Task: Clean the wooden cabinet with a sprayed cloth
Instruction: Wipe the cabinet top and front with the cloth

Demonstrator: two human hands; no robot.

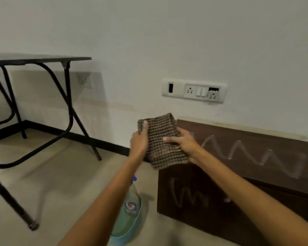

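Note:
A folded brown checked cloth (pixel 163 141) is held up in front of me with both hands, above the left end of the low dark wooden cabinet (pixel 256 174). My left hand (pixel 139 139) grips its left edge, thumb on the front. My right hand (pixel 183 142) grips its right side. White zigzag streaks mark the cabinet's top and its left side panel. A clear spray bottle (pixel 132 208) with a blue nozzle and greenish liquid stands on the floor just left of the cabinet, partly hidden by my left forearm.
A black folding table (pixel 43 59) with curved metal legs stands at the left against the white wall. A white switch and socket panel (pixel 194 90) is on the wall above the cabinet. Beige floor lies between the table and the cabinet.

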